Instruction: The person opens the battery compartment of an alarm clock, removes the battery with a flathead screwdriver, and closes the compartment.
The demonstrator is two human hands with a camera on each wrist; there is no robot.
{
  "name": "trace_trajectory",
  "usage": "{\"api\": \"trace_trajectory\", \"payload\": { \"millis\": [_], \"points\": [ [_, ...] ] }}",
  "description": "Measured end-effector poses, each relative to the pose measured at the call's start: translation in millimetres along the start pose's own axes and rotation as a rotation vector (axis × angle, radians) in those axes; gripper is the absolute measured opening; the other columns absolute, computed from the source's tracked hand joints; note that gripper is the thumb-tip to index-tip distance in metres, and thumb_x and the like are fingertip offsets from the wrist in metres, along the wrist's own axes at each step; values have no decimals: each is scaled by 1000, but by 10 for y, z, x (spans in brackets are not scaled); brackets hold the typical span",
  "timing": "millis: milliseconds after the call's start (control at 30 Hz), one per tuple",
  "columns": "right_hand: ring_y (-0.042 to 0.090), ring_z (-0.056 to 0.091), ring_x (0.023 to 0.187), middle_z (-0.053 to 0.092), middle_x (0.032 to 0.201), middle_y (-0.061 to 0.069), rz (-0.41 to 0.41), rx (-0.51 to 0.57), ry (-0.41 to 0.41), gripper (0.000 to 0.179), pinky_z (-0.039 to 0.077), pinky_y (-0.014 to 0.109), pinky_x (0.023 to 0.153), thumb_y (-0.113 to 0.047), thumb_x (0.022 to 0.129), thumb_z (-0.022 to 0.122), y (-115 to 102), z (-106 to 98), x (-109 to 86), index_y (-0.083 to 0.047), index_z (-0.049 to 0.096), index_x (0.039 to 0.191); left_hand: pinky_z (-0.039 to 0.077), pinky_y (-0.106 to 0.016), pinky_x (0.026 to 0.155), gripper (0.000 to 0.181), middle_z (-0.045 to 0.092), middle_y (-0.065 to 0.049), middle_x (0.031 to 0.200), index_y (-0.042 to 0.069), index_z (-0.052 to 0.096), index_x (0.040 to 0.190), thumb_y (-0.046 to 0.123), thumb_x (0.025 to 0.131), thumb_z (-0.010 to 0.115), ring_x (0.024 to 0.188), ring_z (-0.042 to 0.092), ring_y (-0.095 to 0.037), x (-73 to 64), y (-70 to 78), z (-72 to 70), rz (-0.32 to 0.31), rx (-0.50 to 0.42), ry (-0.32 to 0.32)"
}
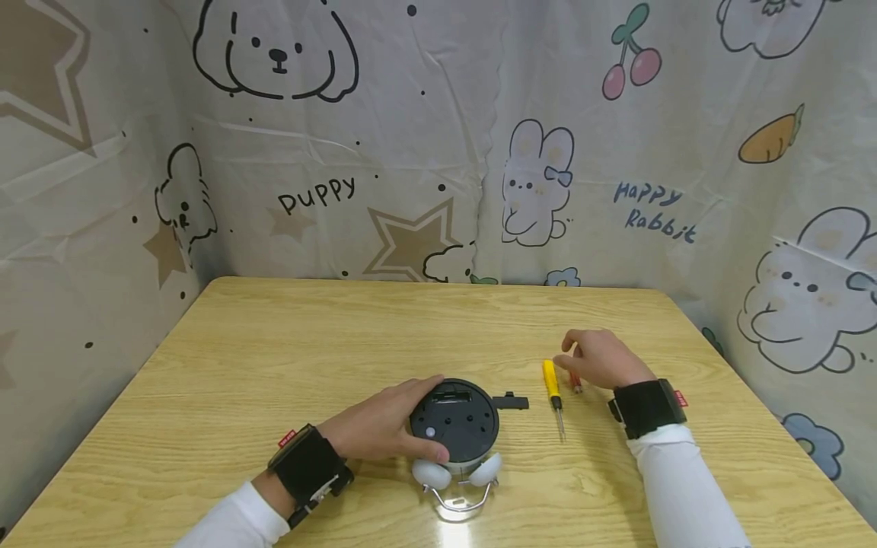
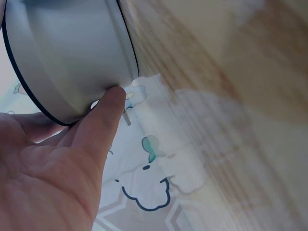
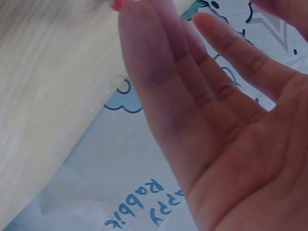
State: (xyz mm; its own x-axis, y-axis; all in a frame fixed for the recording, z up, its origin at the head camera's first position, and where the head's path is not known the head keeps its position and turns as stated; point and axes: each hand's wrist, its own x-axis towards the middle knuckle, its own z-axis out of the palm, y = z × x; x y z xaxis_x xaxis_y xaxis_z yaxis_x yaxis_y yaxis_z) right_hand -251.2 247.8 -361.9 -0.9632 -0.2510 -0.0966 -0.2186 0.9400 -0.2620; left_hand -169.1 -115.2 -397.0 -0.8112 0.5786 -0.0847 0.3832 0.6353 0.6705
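Note:
A round alarm clock (image 1: 455, 426) lies with its black back facing up, its battery slot uncovered. Two pale bells and a wire handle point toward the near edge. My left hand (image 1: 384, 422) grips the clock from the left, thumb at the near rim and fingers at the far side. In the left wrist view, the clock's pale side wall (image 2: 72, 53) shows above the hand. My right hand (image 1: 603, 359) hovers with loosely bent fingers over a small red cylinder (image 1: 575, 383) that looks like a battery. Its red end (image 3: 118, 4) appears by a fingertip in the right wrist view.
A yellow-handled screwdriver (image 1: 552, 384) lies between the clock and the right hand, tip toward the near edge. A small black cover (image 1: 511, 402) sits at the clock's right side. The wooden table (image 1: 308, 327) backs onto a printed curtain (image 1: 411, 137).

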Motion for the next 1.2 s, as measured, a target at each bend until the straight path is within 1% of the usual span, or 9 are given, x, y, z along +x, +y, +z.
{"api": "trace_trajectory", "payload": {
  "millis": [100,367,533,600,700,800,967,1100,1200],
  "points": [
    [18,57,71,68,85,7,-20,1,12,36,49,29,65,-32,99,69,-40,-7,-9,-2,68,118,41,-55,120,112,43,-12,163,15,29,165,66,79,80,149,45,-31,-1,-2,1,4,1,3],
    [18,58,71,70,91,11,-25,4,34,35,51,29,66,-31,99,70,-158,-29,-39,-2,68,119,42,-54,120,112,44,-13,163,14,29,165,66,79,80,149,46,-31,-7,-2,-1,10,5,4],
    [15,59,62,71,98,13,-47,22,25,35,52,30,68,-31,99,70,-240,-42,-68,-3,67,120,41,-54,120,112,44,-13,163,14,28,165,66,79,80,149,46,-32,-12,4,-2,7,1,1],
    [14,60,60,72,101,15,-67,34,23,35,53,30,67,-31,99,70,-278,-41,-79,-3,68,120,41,-54,120,112,44,-13,163,14,28,165,66,79,80,149,46,-32,-15,6,-3,7,1,0],
    [14,60,61,72,104,16,-108,40,27,33,54,28,66,-30,99,70,-336,-37,-91,-3,69,119,41,-54,120,112,44,-13,163,14,29,164,65,79,80,149,46,-31,-16,9,-4,8,-1,2],
    [14,60,67,73,102,14,-147,27,40,31,55,28,65,-29,98,71,-384,-24,-91,-4,70,116,41,-54,120,112,44,-13,163,14,29,164,65,79,80,149,46,-31,-17,9,-5,8,2,3],
    [13,61,76,73,97,6,-216,37,34,27,53,27,67,-32,98,71,-460,6,-98,-9,72,113,41,-54,120,112,44,-13,163,13,29,165,66,79,80,149,46,-31,-16,7,-7,8,6,2],
    [11,60,75,72,94,4,-263,49,31,26,51,25,66,-31,98,71,-526,37,-100,-9,73,113,42,-54,120,112,44,-13,163,13,28,165,66,80,80,149,46,-31,-8,-1,-8,10,4,1],
    [11,60,76,72,93,4,-297,34,41,26,52,25,67,-28,98,71,-557,77,-86,-7,73,112,42,-54,120,112,44,-13,163,14,28,165,67,80,80,149,46,-31,-3,-8,-5,8,2,0]
  ]
}}
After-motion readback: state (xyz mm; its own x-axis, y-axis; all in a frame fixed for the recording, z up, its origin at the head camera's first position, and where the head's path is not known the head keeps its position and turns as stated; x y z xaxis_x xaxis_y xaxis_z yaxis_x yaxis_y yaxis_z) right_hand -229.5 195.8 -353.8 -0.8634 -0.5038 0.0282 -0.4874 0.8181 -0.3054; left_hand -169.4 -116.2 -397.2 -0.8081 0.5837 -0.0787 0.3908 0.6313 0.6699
